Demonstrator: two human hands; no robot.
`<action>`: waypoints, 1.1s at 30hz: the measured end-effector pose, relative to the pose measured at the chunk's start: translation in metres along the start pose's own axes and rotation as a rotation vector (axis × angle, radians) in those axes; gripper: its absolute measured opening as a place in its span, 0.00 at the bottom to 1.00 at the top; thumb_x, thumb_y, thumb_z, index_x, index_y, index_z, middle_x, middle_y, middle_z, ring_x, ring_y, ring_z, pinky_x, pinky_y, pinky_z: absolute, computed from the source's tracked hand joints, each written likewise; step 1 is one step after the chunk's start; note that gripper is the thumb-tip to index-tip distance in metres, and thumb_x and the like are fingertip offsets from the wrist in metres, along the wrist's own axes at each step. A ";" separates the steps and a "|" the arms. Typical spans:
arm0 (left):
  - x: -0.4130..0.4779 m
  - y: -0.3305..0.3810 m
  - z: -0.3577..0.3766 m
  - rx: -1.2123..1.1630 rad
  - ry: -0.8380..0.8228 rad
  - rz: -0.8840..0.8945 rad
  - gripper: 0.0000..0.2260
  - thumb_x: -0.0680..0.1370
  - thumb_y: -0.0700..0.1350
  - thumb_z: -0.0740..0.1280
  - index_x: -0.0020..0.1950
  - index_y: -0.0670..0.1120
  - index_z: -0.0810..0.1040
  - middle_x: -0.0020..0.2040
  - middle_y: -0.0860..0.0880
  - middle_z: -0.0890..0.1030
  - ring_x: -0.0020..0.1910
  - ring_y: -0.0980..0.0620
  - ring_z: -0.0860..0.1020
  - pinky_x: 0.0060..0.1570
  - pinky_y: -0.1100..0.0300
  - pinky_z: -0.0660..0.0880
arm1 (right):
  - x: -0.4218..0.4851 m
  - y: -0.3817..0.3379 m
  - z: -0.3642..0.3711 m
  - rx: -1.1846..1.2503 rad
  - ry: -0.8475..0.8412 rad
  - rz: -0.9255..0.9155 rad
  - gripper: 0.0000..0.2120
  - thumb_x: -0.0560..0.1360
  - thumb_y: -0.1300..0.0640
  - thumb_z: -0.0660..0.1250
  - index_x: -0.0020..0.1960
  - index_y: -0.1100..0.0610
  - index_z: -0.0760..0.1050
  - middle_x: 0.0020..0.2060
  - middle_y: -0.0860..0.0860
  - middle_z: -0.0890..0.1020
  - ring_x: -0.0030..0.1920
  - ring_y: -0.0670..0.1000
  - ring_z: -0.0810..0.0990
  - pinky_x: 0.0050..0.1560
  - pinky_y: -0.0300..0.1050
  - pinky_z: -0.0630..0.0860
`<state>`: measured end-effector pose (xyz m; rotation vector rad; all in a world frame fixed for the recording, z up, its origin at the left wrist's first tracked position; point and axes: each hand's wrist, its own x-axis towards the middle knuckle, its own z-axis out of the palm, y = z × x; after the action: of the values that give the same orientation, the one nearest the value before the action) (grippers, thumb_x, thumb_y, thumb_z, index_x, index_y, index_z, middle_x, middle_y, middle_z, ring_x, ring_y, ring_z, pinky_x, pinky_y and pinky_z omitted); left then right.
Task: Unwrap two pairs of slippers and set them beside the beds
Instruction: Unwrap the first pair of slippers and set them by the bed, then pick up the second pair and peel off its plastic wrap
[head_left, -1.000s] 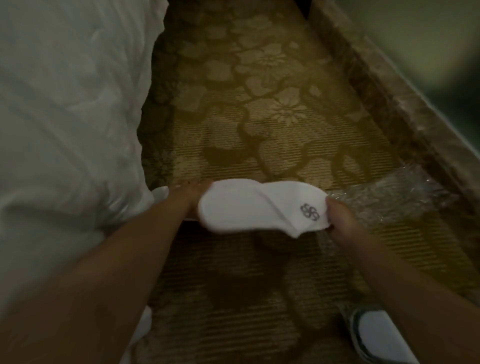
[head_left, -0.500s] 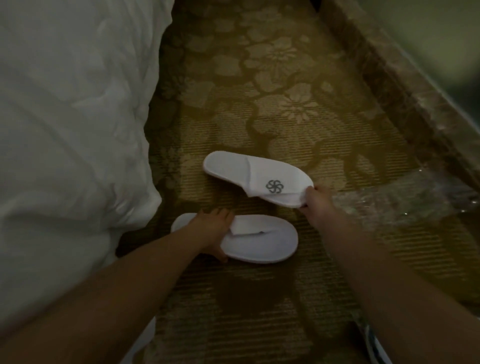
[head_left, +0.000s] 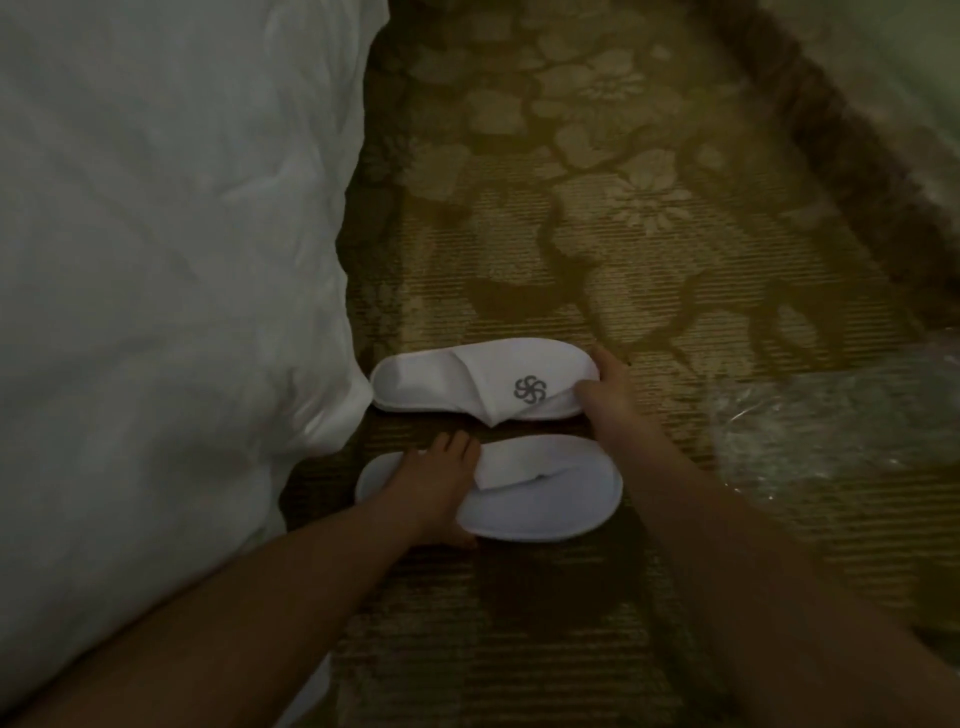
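We have two white slippers lying flat on the patterned carpet (head_left: 649, 260), side by side and just apart, both close to the hanging edge of the white bed cover (head_left: 171, 291). The far slipper (head_left: 467, 382) shows a grey emblem on its strap; its heel end almost touches the bedding. Our right hand (head_left: 605, 387) holds the toe end of this slipper, thumb on the upper and fingers curled over the rim, so the grip is pinching the toe. The near slipper (head_left: 545, 493) lies with its strap folded flat. Our left hand (head_left: 439, 486) rests across its heel half, fingers spread over the insole and thumb tucked at the near edge; this grip presses down rather than closes. Off to the right, well apart from the pair, the clear plastic wrapper (head_left: 841, 436) lies crumpled on the carpet. We judge the step in hand to be the final alignment of one unwrapped pair beside this bed. The next move calls for squaring the two slippers parallel, then releasing both hands without dragging the light fabric out of line. A second pair is not visible here, so we judge that part of the task remains open.
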<state>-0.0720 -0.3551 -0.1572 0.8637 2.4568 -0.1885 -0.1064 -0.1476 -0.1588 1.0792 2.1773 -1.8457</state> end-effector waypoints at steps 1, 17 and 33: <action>0.001 0.002 -0.002 -0.010 0.001 -0.005 0.45 0.65 0.62 0.72 0.73 0.45 0.56 0.68 0.45 0.63 0.65 0.45 0.65 0.61 0.47 0.70 | 0.000 0.002 -0.001 0.009 0.031 0.000 0.27 0.72 0.71 0.53 0.69 0.61 0.68 0.64 0.57 0.75 0.64 0.59 0.73 0.62 0.55 0.73; 0.011 0.025 -0.036 0.101 0.141 0.038 0.30 0.76 0.62 0.57 0.71 0.45 0.61 0.70 0.43 0.65 0.66 0.44 0.67 0.60 0.48 0.68 | -0.021 -0.002 -0.039 -0.351 0.069 -0.258 0.16 0.76 0.66 0.58 0.63 0.63 0.74 0.60 0.60 0.79 0.57 0.58 0.78 0.52 0.45 0.72; 0.048 0.233 -0.134 -0.043 0.332 0.390 0.18 0.80 0.52 0.56 0.66 0.44 0.67 0.66 0.43 0.69 0.62 0.43 0.70 0.56 0.52 0.69 | -0.061 0.001 -0.252 -0.248 0.079 -0.200 0.10 0.79 0.63 0.57 0.44 0.61 0.76 0.30 0.51 0.74 0.18 0.37 0.73 0.20 0.27 0.66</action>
<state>-0.0184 -0.1066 -0.0582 1.4273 2.5098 0.1596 0.0312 0.0503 -0.0626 0.9291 2.5595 -1.5676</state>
